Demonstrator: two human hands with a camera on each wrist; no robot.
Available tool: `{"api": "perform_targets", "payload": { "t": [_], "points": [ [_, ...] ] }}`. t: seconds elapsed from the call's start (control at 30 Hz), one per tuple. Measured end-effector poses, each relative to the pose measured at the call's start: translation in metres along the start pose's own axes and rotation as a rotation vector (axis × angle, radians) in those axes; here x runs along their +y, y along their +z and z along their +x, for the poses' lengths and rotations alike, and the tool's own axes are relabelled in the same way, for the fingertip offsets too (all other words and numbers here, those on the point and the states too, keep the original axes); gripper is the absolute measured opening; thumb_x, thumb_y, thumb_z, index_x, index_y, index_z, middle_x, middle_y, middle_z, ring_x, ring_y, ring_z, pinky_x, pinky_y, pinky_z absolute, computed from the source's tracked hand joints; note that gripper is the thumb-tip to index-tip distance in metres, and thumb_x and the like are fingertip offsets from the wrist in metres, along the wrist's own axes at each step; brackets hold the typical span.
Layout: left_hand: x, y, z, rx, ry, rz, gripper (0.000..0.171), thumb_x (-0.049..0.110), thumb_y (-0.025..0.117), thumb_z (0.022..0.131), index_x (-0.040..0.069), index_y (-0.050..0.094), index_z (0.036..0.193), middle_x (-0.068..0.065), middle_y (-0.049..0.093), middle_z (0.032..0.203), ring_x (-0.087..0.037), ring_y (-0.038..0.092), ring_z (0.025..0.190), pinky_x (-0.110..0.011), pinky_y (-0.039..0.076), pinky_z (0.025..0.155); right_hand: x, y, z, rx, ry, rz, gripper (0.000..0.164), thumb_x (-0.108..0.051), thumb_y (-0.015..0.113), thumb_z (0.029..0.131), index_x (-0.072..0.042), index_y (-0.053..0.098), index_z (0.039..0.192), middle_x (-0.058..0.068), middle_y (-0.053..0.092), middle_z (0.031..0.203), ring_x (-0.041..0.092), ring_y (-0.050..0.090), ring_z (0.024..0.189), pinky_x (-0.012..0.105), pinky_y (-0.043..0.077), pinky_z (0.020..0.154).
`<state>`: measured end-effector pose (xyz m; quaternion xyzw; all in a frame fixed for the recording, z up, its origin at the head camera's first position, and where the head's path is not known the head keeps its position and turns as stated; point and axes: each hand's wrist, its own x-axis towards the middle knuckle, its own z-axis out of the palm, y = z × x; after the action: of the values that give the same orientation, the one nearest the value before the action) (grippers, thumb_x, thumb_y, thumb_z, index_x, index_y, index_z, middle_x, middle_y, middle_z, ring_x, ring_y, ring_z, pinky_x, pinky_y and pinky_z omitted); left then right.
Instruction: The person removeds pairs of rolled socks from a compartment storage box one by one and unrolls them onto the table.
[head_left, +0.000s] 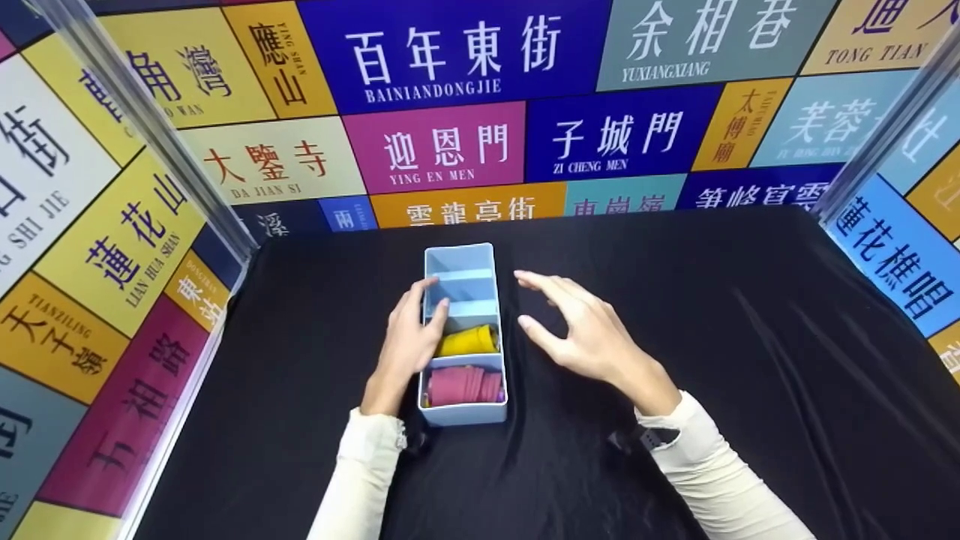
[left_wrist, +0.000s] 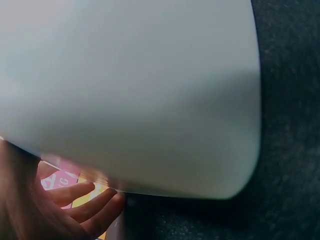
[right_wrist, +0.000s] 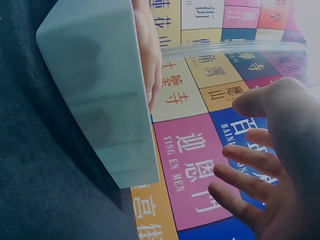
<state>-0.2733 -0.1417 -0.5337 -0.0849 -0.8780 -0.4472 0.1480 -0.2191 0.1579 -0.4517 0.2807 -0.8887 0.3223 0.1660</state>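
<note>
A pale blue divided storage box point(head_left: 463, 414) stands on the black cloth, its long side pointing away from me. A dark pink rolled cloth-like item point(head_left: 465, 385) lies in its nearest compartment. Just behind that, a yellow rolled item point(head_left: 469, 342) sits in the adjoining one. Along the box's left side is my left hand point(head_left: 409, 334), thumb and fingertips over the rim; whether they touch it I cannot tell. My right hand point(head_left: 592, 330) hovers to the right of the box, apart from it, fingers spread and holding nothing. In the right wrist view its fingers point(right_wrist: 250, 175) are loosely extended.
Black cloth point(head_left: 315, 330) covers the table around the box. Behind and to the sides stand panels point(head_left: 442, 142) with coloured blocks of Chinese lettering. Clear upright posts point(head_left: 150, 112) mark the corners.
</note>
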Motion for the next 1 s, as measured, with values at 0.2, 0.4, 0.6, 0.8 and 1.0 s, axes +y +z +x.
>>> {"api": "perform_targets", "payload": {
  "t": [0.2,0.4,0.6,0.8,1.0],
  "points": [
    [0.006,-0.002,0.000,-0.019,-0.023,0.032,0.052,0.037,0.064,0.107,0.016,0.058,0.155,-0.011,0.062,0.154,-0.032,0.057,0.146,-0.051,0.043,0.124,-0.002,0.002,-0.001,-0.023,-0.020,0.048,0.058,-0.038,0.071,0.103,-0.030,0.054,0.159,-0.010,0.066,0.150,0.012,0.064,0.136,0.038,0.058,0.109],
    [0.007,-0.002,0.000,-0.024,-0.033,0.045,0.053,0.037,0.064,0.108,0.019,0.056,0.157,-0.010,0.061,0.156,-0.030,0.056,0.147,-0.049,0.042,0.126,-0.005,0.006,-0.001,-0.039,-0.063,0.083,0.056,-0.036,0.071,0.104,-0.024,0.057,0.157,-0.007,0.066,0.150,0.015,0.065,0.134,0.038,0.059,0.108],
    [0.007,-0.002,-0.001,-0.012,-0.031,0.017,0.052,0.035,0.067,0.106,0.017,0.058,0.154,-0.010,0.064,0.152,-0.029,0.059,0.144,-0.049,0.044,0.124,-0.007,0.011,0.000,-0.042,-0.110,0.111,0.053,-0.032,0.073,0.103,-0.018,0.061,0.153,-0.005,0.068,0.147,0.014,0.068,0.128,0.035,0.060,0.106],
    [0.006,-0.002,-0.001,0.001,-0.031,0.013,0.050,0.034,0.067,0.106,0.018,0.059,0.153,-0.009,0.064,0.152,-0.028,0.059,0.143,-0.046,0.044,0.124,-0.009,0.016,0.000,-0.073,-0.133,0.151,0.049,-0.028,0.073,0.103,-0.018,0.064,0.150,-0.002,0.070,0.144,0.012,0.068,0.128,0.033,0.058,0.108],
    [0.005,-0.001,0.000,0.012,-0.036,0.009,0.048,0.033,0.068,0.106,0.021,0.059,0.152,-0.009,0.064,0.152,-0.028,0.060,0.143,-0.045,0.044,0.124,-0.015,0.023,-0.003,-0.094,-0.177,0.174,0.048,-0.025,0.074,0.103,-0.016,0.065,0.149,0.000,0.070,0.143,0.016,0.069,0.129,0.036,0.057,0.111]
  ]
}}
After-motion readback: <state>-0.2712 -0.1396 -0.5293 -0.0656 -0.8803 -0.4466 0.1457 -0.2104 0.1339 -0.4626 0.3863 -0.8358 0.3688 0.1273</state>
